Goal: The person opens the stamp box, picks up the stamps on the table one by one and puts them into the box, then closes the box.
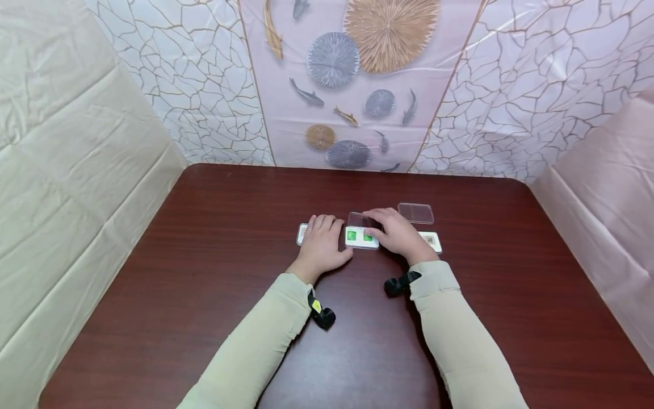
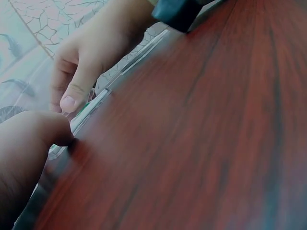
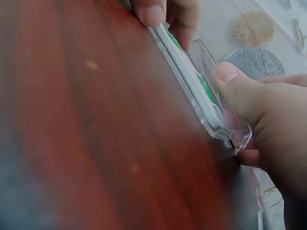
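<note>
A shallow clear case (image 1: pixel 361 246) with a white insert and two green squares (image 1: pixel 352 235) lies between my hands in the head view. My left hand (image 1: pixel 323 244) holds its left end, thumb at the near corner and a finger at the far side. A clear plastic lid (image 3: pixel 207 56) stands tilted along the case's far edge. My right hand (image 1: pixel 398 234) pinches this lid near its right end; in the right wrist view the thumb (image 3: pixel 228 76) is on it. The right hand covers part of the right green square.
Another white-insert case (image 1: pixel 302 233) lies partly under my left hand. A third case (image 1: pixel 431 241) sits right of my right hand, with a loose clear lid (image 1: pixel 416 213) behind it. The brown table (image 1: pixel 245 227) ends at a patterned backdrop (image 1: pixel 286 136).
</note>
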`<state>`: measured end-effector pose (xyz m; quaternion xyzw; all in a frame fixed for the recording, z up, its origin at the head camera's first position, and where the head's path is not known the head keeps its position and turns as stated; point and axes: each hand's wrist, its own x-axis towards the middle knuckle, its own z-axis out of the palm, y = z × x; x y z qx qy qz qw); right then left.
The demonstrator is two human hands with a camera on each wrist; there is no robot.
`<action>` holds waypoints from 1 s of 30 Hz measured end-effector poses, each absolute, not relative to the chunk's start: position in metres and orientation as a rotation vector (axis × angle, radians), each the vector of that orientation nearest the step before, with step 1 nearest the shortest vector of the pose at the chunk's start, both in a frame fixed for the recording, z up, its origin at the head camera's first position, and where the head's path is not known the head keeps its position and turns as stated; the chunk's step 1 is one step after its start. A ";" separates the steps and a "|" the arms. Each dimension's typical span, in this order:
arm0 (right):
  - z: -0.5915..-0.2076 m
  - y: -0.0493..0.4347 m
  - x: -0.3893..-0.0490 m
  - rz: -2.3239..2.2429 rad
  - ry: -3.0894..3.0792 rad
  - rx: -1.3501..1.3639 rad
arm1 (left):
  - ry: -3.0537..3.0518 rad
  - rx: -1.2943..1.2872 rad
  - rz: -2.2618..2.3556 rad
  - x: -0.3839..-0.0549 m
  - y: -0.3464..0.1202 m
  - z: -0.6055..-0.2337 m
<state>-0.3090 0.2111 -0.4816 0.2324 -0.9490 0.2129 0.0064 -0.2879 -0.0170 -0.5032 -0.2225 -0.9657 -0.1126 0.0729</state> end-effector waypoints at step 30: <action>-0.492 0.210 -0.282 0.679 -2.836 0.797 | -2.858 -0.680 -0.389 -0.285 -0.015 -0.503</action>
